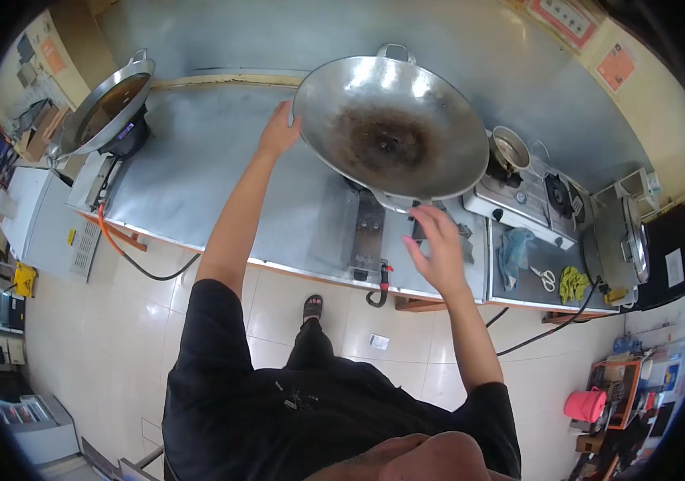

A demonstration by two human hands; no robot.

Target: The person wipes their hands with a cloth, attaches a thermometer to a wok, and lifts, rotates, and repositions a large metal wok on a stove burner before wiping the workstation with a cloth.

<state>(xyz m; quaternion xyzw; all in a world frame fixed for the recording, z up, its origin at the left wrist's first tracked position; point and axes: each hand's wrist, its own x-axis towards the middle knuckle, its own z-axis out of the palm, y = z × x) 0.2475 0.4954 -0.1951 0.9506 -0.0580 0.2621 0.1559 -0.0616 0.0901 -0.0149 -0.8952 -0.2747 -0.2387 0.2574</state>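
A large steel wok [431, 104] with a browned, dark centre sits tilted over a burner on the metal counter. It has a loop handle at its far rim and another at its near rim. My left hand [281, 131] is at the wok's left rim, its fingers partly hidden against the edge; I cannot make out how firmly they hold. Below the near handle is my right hand [439, 244], with thumb and fingers apart and its fingertips close to that handle. Beneath the wok the burner's front [367, 236] shows, with a red-handled valve beside it.
A second wok with dark liquid [108, 112] stands on a burner at far left. On the right are a gas stove [519, 200] with a small pot [511, 148], a blue cloth [512, 256], scissors [547, 279], a yellow-green cloth [573, 284] and hoses.
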